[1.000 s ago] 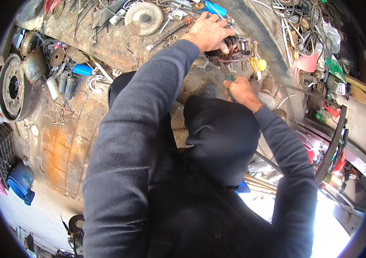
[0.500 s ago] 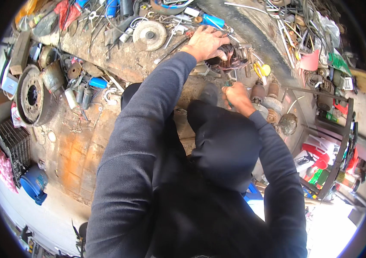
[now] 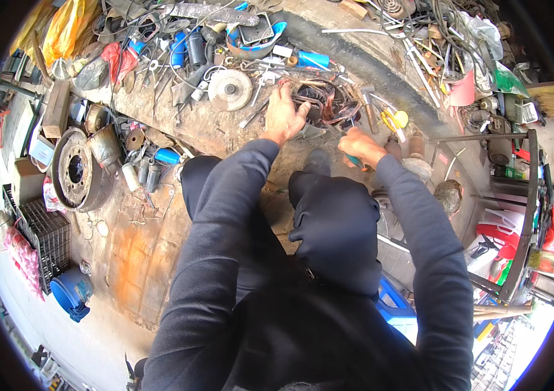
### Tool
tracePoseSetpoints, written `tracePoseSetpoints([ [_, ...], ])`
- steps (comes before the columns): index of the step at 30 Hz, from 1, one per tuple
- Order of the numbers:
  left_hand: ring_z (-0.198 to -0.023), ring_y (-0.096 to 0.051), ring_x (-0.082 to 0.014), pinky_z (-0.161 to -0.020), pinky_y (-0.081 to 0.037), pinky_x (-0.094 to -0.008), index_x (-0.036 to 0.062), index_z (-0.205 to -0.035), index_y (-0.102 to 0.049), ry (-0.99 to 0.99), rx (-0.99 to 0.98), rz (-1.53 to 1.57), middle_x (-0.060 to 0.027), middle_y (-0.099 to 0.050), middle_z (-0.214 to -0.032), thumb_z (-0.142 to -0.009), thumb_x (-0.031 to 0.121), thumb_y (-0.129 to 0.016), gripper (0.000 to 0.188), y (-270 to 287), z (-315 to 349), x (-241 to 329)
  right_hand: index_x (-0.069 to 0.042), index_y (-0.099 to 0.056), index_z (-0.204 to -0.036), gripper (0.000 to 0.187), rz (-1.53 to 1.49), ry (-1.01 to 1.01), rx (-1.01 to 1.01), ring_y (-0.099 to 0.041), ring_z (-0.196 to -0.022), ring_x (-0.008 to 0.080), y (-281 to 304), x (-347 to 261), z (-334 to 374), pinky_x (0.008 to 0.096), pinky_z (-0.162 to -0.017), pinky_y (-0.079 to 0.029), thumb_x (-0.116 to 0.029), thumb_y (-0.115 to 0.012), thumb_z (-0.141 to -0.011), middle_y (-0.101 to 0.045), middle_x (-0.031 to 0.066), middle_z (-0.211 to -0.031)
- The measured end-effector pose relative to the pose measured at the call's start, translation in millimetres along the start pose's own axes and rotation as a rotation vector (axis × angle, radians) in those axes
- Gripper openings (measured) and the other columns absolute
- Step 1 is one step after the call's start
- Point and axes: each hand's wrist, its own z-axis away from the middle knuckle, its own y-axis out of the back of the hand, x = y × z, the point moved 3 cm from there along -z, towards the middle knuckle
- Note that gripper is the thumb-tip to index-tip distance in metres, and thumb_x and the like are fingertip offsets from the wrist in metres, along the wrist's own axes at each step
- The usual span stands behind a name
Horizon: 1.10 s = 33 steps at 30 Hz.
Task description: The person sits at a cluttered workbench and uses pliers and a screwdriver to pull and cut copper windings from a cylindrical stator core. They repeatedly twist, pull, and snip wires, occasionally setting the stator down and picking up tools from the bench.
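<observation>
A motor stator with loose copper windings [image 3: 337, 103] lies on the dirty floor in front of me. My left hand [image 3: 283, 116] rests along its left side, fingers stretched out and thumb apart. My right hand [image 3: 363, 147] is closed round what looks like a screwdriver [image 3: 354, 160] with a green and orange handle. Its far end points up at the stator's near right edge, and the tip is hard to see. Just right of the windings lies a hammer [image 3: 371, 116], with a yellow-handled tool [image 3: 391, 121] beyond it.
A grinding wheel [image 3: 230, 90] lies left of my left hand, among scattered tools. Farther left stand a rusty wheel rim [image 3: 76, 168], a black crate [image 3: 43, 238] and a blue bucket [image 3: 71, 290]. A metal frame [image 3: 525, 215] stands at the right.
My left hand has moved from the top of the stator to its left side, uncovering the windings. My right hand still grips the screwdriver near the right edge. The view has shifted slightly.
</observation>
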Motion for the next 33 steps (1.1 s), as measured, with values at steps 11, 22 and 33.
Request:
tracePoseSetpoints([
  [11, -0.138, -0.043, -0.0404, -0.117, -0.033, -0.0461, -0.0006, -0.147, -0.050, 0.288, 0.041, 0.327, -0.0257, -0.048, -0.143, -0.089, 0.040, -0.074, 0.075, -28.7, 9.6, -17.2, 0.002, -0.073, -0.119, 0.041, 0.423, 0.041, 0.098, -0.066, -0.122, 0.0427, 2.7, -9.2, 0.8, 0.0458, -0.101, -0.054, -0.020, -0.057, -0.087, -0.069, 0.0272, -0.128],
  [22, -0.142, -0.035, -0.0460, -0.120, -0.030, -0.0509, -0.0062, -0.155, -0.035, 0.266, -0.093, 0.147, -0.0300, -0.040, -0.147, -0.087, 0.047, -0.076, 0.096, -24.8, 5.9, -11.4, -0.001, -0.077, -0.110, 0.035, 0.670, 0.144, 0.132, -0.071, -0.114, 0.0403, 9.8, -33.0, 0.8, 0.0471, -0.097, -0.056, -0.018, -0.056, -0.087, -0.074, 0.0218, -0.120],
  [33, -0.146, -0.033, -0.0457, -0.123, -0.027, -0.0517, -0.0155, -0.153, -0.031, 0.153, 0.012, -0.071, -0.0335, -0.039, -0.153, -0.067, 0.074, -0.084, 0.135, -18.7, 0.5, 15.2, 0.001, -0.076, -0.117, 0.038, 0.785, 0.057, 0.114, -0.071, -0.115, 0.0404, 7.7, -54.5, -1.1, 0.0484, -0.095, -0.057, -0.016, -0.058, -0.087, -0.074, 0.0238, -0.121],
])
